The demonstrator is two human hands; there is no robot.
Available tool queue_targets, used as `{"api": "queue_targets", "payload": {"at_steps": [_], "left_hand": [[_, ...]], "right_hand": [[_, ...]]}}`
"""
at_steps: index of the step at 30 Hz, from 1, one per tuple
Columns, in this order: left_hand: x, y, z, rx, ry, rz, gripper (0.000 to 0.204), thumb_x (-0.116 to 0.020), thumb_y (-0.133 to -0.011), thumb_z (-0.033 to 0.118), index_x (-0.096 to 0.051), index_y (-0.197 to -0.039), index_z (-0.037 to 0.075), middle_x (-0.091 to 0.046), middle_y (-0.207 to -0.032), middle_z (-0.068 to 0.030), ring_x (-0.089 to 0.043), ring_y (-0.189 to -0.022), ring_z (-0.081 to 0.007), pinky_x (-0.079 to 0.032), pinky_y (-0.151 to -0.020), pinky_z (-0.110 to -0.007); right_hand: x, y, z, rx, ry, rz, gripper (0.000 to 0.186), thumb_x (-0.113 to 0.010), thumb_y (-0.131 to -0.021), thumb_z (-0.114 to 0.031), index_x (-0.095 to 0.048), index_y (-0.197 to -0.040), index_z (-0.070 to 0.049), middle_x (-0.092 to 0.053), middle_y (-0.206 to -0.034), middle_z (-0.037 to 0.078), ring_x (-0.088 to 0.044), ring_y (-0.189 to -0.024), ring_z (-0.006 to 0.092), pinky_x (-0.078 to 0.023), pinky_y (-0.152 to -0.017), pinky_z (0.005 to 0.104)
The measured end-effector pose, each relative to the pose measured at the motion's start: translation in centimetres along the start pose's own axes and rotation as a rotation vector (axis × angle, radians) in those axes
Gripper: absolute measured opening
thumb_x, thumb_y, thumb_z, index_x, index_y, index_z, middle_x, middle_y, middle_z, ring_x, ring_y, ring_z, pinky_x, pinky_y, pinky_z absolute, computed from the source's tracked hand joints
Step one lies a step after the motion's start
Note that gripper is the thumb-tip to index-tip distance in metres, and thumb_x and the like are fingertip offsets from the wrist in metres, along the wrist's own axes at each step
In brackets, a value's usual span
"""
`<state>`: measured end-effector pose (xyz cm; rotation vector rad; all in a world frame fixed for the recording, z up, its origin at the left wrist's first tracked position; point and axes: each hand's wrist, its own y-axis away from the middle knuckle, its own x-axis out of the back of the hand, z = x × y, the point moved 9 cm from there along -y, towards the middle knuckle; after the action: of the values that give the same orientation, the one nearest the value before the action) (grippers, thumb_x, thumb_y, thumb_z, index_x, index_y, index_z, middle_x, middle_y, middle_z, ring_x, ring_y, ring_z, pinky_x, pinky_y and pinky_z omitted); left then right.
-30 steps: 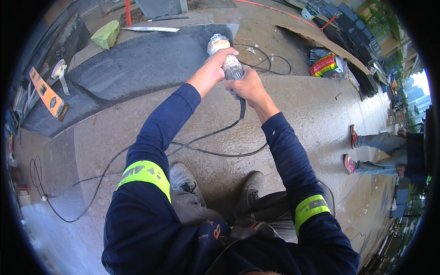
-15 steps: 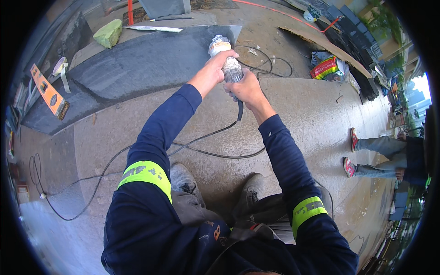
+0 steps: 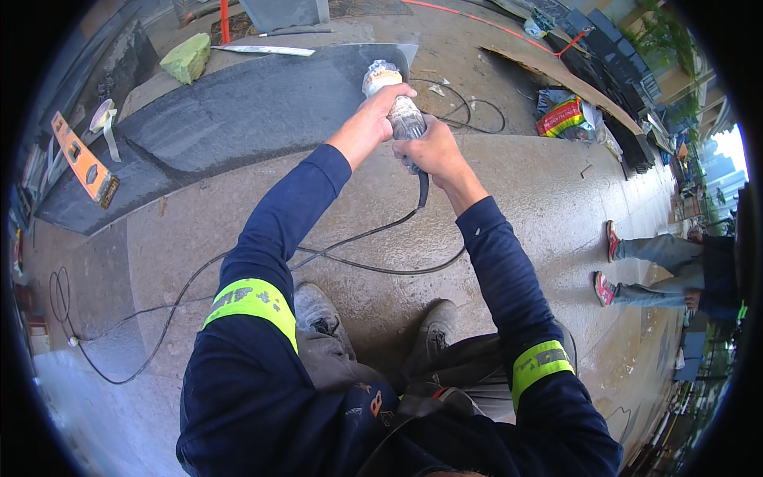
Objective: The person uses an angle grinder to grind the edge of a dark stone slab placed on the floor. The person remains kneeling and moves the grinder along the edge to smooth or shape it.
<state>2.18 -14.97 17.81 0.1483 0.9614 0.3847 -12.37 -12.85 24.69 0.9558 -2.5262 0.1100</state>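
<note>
Both my hands hold a dusty, pale-wrapped angle grinder (image 3: 383, 77) at the right end of a long dark grey stone slab (image 3: 246, 111). My left hand (image 3: 370, 126) is closed round the body just behind the head, thumb on top. Behind it, my right hand (image 3: 435, 151) wraps the rear grip. A black power cord (image 3: 422, 191) leaves the tool's back end and loops across the floor toward me. The head lies over the slab near its right edge; its underside and any disc are hidden.
On the slab's left part lie an orange spirit level (image 3: 82, 159) and a tape roll (image 3: 102, 116). A yellow-green block (image 3: 186, 58) and a metal straightedge (image 3: 265, 50) are along its far edge. Someone in red shoes (image 3: 605, 288) stands at right, near a bright bag (image 3: 561, 118).
My right hand and the grinder's rear end have swung slightly to the right, drawing the cord with them. The left hand has barely moved.
</note>
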Motion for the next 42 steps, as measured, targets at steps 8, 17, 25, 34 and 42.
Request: {"api": "queue_targets", "payload": {"at_steps": [8, 17, 25, 34, 42], "left_hand": [[-0.1, -0.1, -0.2, 0.008, 0.005, -0.002, 0.032, -0.089, -0.09, 0.004, -0.067, -0.114, 0.007, -0.075, -0.09, -0.0116, -0.079, -0.076, -0.0316, -0.071, -0.07, -0.05], [1.4, -0.7, -0.1, -0.005, -0.028, 0.019, 0.032, -0.089, -0.09, 0.004, -0.068, -0.114, 0.006, -0.075, -0.091, -0.0106, -0.079, -0.076, -0.0302, -0.071, -0.07, -0.049], [1.1, -0.8, 0.1, 0.004, -0.025, 0.005, 0.029, -0.089, -0.09, 0.004, -0.069, -0.111, 0.006, -0.075, -0.089, -0.011, -0.079, -0.075, -0.0305, -0.071, -0.069, -0.05], [-0.3, 0.0, 0.1, 0.007, 0.017, 0.001, 0.031, -0.089, -0.089, 0.004, -0.067, -0.111, 0.008, -0.074, -0.088, -0.0108, -0.079, -0.075, -0.0315, -0.071, -0.069, -0.05], [-0.9, 0.4, 0.0, -0.015, 0.034, -0.04, 0.031, -0.088, -0.089, 0.003, -0.068, -0.111, 0.009, -0.074, -0.089, -0.01, -0.079, -0.075, -0.0307, -0.069, -0.067, -0.049]], "right_hand": [[0.2, -0.4, 0.9, -0.012, 0.022, -0.04, 0.054, -0.093, -0.078, -0.013, -0.069, -0.123, 0.007, -0.081, -0.097, 0.014, -0.079, -0.079, 0.0197, -0.063, -0.067, 0.036], [-0.9, -1.0, 2.2, -0.003, 0.06, 0.009, 0.059, -0.092, -0.078, -0.016, -0.068, -0.128, 0.005, -0.082, -0.102, 0.016, -0.081, -0.083, 0.0221, -0.064, -0.074, 0.038], [-0.6, -1.0, 1.2, -0.013, 0.041, -0.016, 0.053, -0.09, -0.08, -0.01, -0.067, -0.125, 0.006, -0.08, -0.097, 0.014, -0.078, -0.077, 0.0201, -0.062, -0.067, 0.0364], [0.1, 0.3, -0.9, -0.004, -0.011, -0.022, 0.043, -0.085, -0.084, -0.001, -0.063, -0.12, 0.006, -0.076, -0.088, 0.011, -0.073, -0.068, 0.0174, -0.058, -0.059, 0.034], [0.6, 1.3, -1.5, -0.005, 0.003, -0.014, 0.044, -0.085, -0.084, -0.002, -0.064, -0.122, 0.007, -0.076, -0.089, 0.01, -0.073, -0.069, 0.0173, -0.058, -0.059, 0.0334]]}}
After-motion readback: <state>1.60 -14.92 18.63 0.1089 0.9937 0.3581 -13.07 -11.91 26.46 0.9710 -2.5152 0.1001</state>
